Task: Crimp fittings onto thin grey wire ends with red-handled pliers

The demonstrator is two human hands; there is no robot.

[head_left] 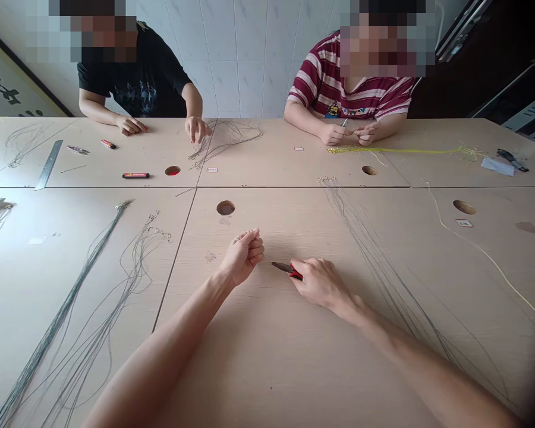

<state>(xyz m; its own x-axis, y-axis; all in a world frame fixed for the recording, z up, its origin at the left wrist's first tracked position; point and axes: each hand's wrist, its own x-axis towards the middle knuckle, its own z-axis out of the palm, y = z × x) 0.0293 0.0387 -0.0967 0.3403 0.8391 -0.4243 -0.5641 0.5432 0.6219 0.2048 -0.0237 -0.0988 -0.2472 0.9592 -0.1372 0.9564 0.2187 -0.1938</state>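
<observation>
My left hand point(244, 255) rests on the light wooden table point(267, 356) with its fingers pinched together; what they hold is too small to see. My right hand point(321, 282) is closed round small pliers point(285, 268) with red handles, whose dark jaws point left toward my left hand. A fan of thin grey wires point(383, 267) lies just right of my right hand. Another bundle of grey wires point(71, 297) stretches along the table on my left.
Two people sit across the table, one handling loose wires point(227, 138), the other with yellow cord point(405, 150). A metal ruler point(48, 165), a red and black pen point(135, 175), tools point(512, 159) and round cable holes point(225, 207) are on the table.
</observation>
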